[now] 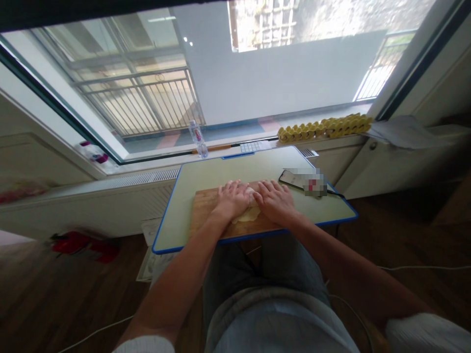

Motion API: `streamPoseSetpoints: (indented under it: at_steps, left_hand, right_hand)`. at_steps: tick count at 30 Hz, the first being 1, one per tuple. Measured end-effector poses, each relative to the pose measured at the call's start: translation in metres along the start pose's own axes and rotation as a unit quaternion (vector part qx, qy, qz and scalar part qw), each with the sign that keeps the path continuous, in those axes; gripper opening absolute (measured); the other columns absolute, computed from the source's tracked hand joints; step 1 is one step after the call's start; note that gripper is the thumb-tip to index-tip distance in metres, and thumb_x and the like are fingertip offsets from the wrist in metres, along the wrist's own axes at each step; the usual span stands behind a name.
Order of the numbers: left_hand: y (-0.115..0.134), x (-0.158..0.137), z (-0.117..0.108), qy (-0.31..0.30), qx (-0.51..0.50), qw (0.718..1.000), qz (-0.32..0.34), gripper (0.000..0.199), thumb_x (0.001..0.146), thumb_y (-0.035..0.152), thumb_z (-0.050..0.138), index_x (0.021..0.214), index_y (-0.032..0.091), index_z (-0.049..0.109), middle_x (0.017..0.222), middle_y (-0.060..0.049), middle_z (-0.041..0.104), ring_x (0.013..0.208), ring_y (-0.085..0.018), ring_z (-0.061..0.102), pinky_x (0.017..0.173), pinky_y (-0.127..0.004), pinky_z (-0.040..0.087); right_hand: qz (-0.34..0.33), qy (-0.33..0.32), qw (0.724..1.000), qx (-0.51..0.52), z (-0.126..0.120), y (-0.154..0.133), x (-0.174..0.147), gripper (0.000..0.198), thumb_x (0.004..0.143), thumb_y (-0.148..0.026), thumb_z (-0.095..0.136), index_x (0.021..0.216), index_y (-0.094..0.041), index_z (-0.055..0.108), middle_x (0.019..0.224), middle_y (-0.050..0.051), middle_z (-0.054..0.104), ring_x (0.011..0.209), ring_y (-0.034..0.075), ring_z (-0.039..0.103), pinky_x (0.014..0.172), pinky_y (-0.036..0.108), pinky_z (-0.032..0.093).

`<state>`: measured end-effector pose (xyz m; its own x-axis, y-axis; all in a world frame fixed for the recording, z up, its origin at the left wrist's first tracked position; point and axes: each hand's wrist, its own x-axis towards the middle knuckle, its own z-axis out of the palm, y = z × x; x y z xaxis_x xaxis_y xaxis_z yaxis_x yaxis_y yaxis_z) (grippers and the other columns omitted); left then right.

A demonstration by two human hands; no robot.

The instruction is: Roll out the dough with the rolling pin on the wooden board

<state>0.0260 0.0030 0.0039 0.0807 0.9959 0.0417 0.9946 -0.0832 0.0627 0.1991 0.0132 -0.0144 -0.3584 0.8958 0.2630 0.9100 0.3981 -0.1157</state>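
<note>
that flat pale piece [246,216], probably dough, is lying on your wooden board [203,207], just on your side of your hands, with a whitish thing [251,196] showing between them, too covered to identify. your left hand [233,200] and right hand [275,200] are palm down, fingers stretched out, neither one clenched. i'd watch for uneven pressure: lean harder on one side and the piece could thin out or tear. the board sits right by the near edge of the surface [175,201], so a hard push might make it skid. phone's [290,179] near your right hand too, a wide swing could knock it.
</note>
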Motion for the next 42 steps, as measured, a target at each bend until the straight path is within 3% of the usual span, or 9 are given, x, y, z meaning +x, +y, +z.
streamPoseSetpoints:
  at_steps: [6, 15, 20, 26, 32, 38, 42]
  left_hand:
    - [0.003, -0.017, 0.001, 0.018, 0.018, 1.000, 0.009, 0.056, 0.109, 0.045, 0.026, 0.156, 0.030, 0.052, 0.169, -0.007, 0.042, 0.155, -0.031, 0.038, 0.126, -0.060, 0.029]
    - [0.011, -0.037, 0.001, 0.050, 0.013, 0.999, 0.009, 0.053, 0.109, 0.044, 0.027, 0.153, 0.031, 0.054, 0.168, -0.003, 0.045, 0.155, -0.030, 0.038, 0.127, -0.057, 0.029]
    - [0.014, -0.053, 0.005, 0.066, 0.004, 0.998, 0.012, 0.057, 0.109, 0.045, 0.027, 0.155, 0.026, 0.053, 0.169, -0.005, 0.043, 0.156, -0.030, 0.038, 0.128, -0.056, 0.028]
    - [0.017, -0.062, 0.008, 0.094, 0.015, 0.995, 0.015, 0.057, 0.109, 0.044, 0.028, 0.156, 0.024, 0.053, 0.168, -0.005, 0.044, 0.156, -0.031, 0.036, 0.128, -0.057, 0.029]
    - [0.017, -0.046, 0.002, 0.049, 0.012, 0.999, -0.007, 0.056, 0.109, 0.045, 0.027, 0.156, 0.030, 0.053, 0.170, -0.005, 0.042, 0.157, -0.030, 0.036, 0.127, -0.058, 0.030]
    - [0.006, -0.004, -0.001, -0.009, -0.004, 1.000, -0.021, 0.058, 0.109, 0.052, 0.023, 0.158, 0.035, 0.048, 0.172, -0.004, 0.038, 0.159, -0.031, 0.032, 0.128, -0.060, 0.025]
    - [-0.006, 0.029, 0.000, -0.064, -0.026, 0.997, -0.018, 0.061, 0.107, 0.056, 0.025, 0.163, 0.035, 0.040, 0.176, -0.004, 0.028, 0.162, -0.032, 0.026, 0.129, -0.062, 0.021]
  right_hand:
    - [0.001, 0.001, 1.000, 0.018, -0.004, -0.005, -0.020, 0.063, 0.110, -0.052, 0.022, 0.153, -0.020, 0.055, 0.163, 0.011, 0.051, 0.152, 0.032, 0.040, 0.120, 0.055, 0.030]
    - [-0.007, 0.015, 0.999, 0.029, -0.004, -0.008, -0.046, 0.065, 0.110, -0.052, 0.023, 0.160, -0.017, 0.046, 0.165, 0.013, 0.047, 0.152, 0.030, 0.040, 0.122, 0.050, 0.025]
    - [-0.029, 0.041, 0.998, 0.025, 0.000, -0.009, -0.066, 0.068, 0.108, -0.054, 0.032, 0.163, -0.014, 0.041, 0.168, 0.014, 0.043, 0.155, 0.033, 0.034, 0.125, 0.054, 0.018]
    - [-0.055, 0.080, 0.995, 0.027, 0.008, -0.008, -0.078, 0.066, 0.108, -0.049, 0.037, 0.161, -0.010, 0.041, 0.166, 0.018, 0.044, 0.152, 0.035, 0.038, 0.125, 0.057, 0.016]
    - [-0.029, 0.049, 0.998, 0.029, 0.005, -0.004, -0.057, 0.060, 0.111, -0.045, 0.028, 0.160, -0.017, 0.046, 0.165, 0.012, 0.048, 0.152, 0.031, 0.041, 0.124, 0.052, 0.022]
    - [-0.035, 0.004, 0.999, 0.017, -0.005, 0.001, -0.013, 0.059, 0.112, -0.046, 0.020, 0.148, -0.022, 0.060, 0.159, 0.009, 0.056, 0.149, 0.028, 0.045, 0.119, 0.049, 0.030]
    - [-0.031, -0.016, 0.999, -0.002, -0.002, 0.007, 0.016, 0.063, 0.111, -0.050, 0.020, 0.156, -0.020, 0.052, 0.164, 0.011, 0.049, 0.151, 0.032, 0.040, 0.119, 0.053, 0.032]
